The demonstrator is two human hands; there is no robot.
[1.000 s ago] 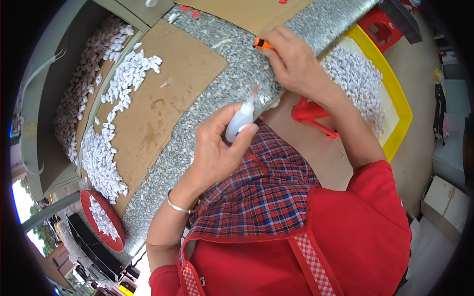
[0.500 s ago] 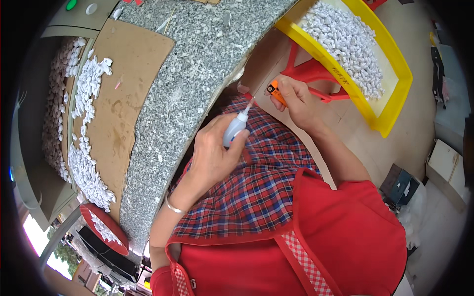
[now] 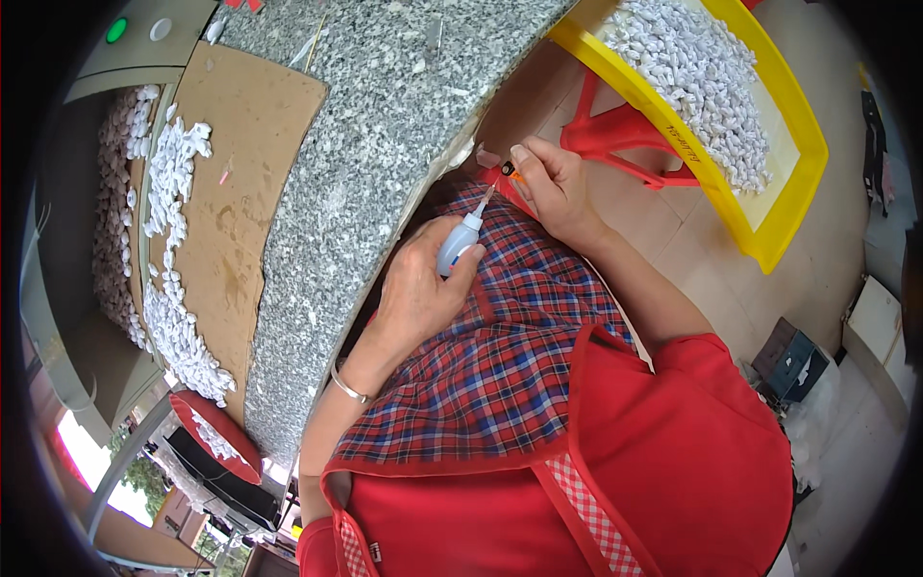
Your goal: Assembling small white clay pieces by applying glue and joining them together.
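Right hand [image 3: 558, 188] shifted nearer speckled granite slab [image 3: 385, 144]; left hand [image 3: 418, 288] gripping glue bottle [image 3: 460, 242]

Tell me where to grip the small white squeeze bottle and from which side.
Grip the squeeze bottle around its rounded body, as the left hand does, coming from the base end. Its thin nozzle points up toward the right hand, so keep that end free.
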